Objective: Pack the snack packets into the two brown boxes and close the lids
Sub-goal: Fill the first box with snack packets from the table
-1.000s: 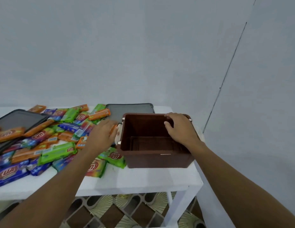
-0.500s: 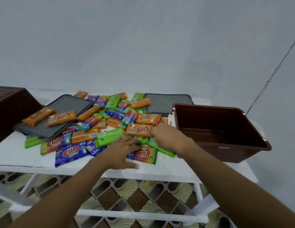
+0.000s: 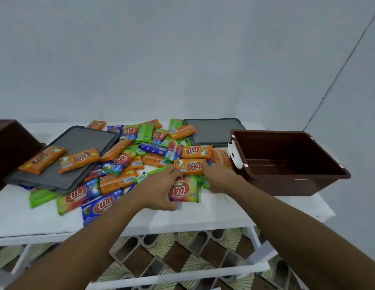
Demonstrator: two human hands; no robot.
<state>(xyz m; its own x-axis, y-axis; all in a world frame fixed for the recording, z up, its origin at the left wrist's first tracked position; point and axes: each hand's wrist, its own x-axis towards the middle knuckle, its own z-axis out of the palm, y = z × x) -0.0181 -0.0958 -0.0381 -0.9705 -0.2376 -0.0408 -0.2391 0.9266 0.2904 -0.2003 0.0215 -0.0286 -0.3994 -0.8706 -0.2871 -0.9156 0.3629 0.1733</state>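
Head view, and the pale wall (image 3: 182,59) fills the top half of the picture. Below it runs the white tabletop (image 3: 203,218), with patterned floor (image 3: 178,254) showing through the frame underneath. Over on the right edge of the tabletop sits the right box (image 3: 287,185), brown, open, nothing visible inside, a white latch on its near left end. Far left, only a dark brown corner of the left box (image 3: 10,147) gets into shot. The left lid (image 3: 82,139), grey, lies tilted against the heap beside that box, and two orange wrappers rest on top of it. The right lid (image 3: 213,130) lies flat at the back, just behind the right box. Between the boxes, the packets (image 3: 140,155) sprawl in a loose heap of orange, green, blue and rainbow wrappers, none of them in a box yet. Now the hands, both down at the near edge of the heap. The left hand (image 3: 159,187) has fingers over and thumb under the rainbow packet (image 3: 183,190), gripping its left end. The right hand (image 3: 220,176) reaches in just beside the right box, fingertips at the orange packet (image 3: 190,166); whether it is pinching anything cannot be told.
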